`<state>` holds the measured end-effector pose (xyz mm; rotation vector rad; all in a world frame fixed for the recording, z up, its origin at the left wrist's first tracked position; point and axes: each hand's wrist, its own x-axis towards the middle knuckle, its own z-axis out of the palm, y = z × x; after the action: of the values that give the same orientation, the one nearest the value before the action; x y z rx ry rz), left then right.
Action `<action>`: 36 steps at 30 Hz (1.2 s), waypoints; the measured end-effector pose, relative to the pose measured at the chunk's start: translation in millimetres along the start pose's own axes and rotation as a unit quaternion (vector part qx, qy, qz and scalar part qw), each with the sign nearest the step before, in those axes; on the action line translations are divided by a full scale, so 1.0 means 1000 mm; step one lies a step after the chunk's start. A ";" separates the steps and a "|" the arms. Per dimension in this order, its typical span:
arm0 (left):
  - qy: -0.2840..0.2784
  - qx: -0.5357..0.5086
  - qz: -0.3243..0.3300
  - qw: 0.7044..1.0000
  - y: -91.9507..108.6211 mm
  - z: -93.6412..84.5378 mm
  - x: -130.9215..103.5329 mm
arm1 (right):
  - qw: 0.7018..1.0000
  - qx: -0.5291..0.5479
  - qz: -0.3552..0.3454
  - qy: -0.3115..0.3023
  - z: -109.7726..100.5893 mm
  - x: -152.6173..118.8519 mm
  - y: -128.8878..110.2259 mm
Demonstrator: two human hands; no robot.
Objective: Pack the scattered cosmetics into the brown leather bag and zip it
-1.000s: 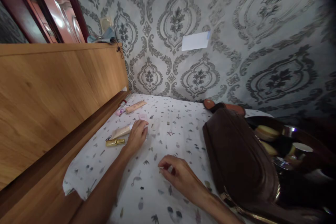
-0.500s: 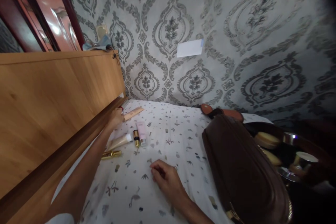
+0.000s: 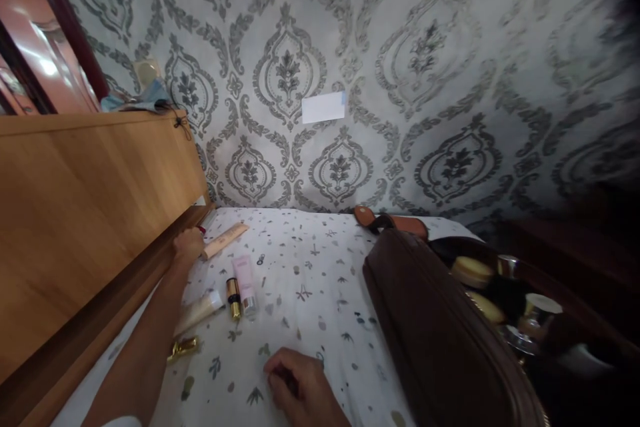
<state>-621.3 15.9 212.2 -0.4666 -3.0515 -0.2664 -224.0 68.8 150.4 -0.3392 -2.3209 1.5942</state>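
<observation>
My left hand [image 3: 189, 245] reaches to the far left of the patterned white sheet [image 3: 295, 320], beside the wooden board. Its fingers are closed, and a small red thing [image 3: 201, 229] shows at their far side; what they grip is mostly hidden. Just right of them lies a long peach-coloured box [image 3: 226, 240]. Nearer lie a pink tube [image 3: 244, 280], a black and gold lipstick-like tube [image 3: 233, 297], a beige tube with a white cap [image 3: 200, 313] and a shiny gold tube [image 3: 183, 347], partly behind my forearm. My right hand [image 3: 303, 383] rests over the sheet, fingers curled, seemingly with nothing in them.
A dark brown bag [image 3: 430, 333] lies open on the right, with cream-coloured round items [image 3: 472, 271] and a glass jar [image 3: 535, 323] in its dark inside. Its brown strap [image 3: 407, 225] lies near the wall. The wooden headboard [image 3: 100, 213] borders the left side.
The view has swung to the right, so everything sits further left and lower. My left hand stays beside the peach-coloured box, near the board. My right hand stays curled over the sheet.
</observation>
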 end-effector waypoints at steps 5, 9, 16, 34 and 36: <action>-0.022 -0.052 -0.035 0.998 0.002 -0.012 0.007 | 1.000 0.008 0.008 0.011 0.000 0.001 -0.001; -0.048 -0.156 -0.064 0.985 -0.002 -0.026 0.006 | 0.999 0.027 0.015 0.021 0.001 0.001 -0.006; -0.140 -0.385 -0.045 0.911 -0.004 -0.051 -0.030 | 0.995 0.098 0.014 0.032 0.002 -0.001 -0.013; -0.288 -0.541 0.254 0.749 0.022 -0.016 -0.241 | 0.763 0.585 0.129 0.245 -0.041 0.019 -0.023; -0.250 -0.545 0.264 0.755 0.024 -0.012 -0.242 | 0.759 0.585 0.133 0.253 -0.041 0.014 -0.020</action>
<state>-382.7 -34.3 211.4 -1.5832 -2.5806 -2.1760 -221.9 101.9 184.5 -0.6542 -0.6178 2.3325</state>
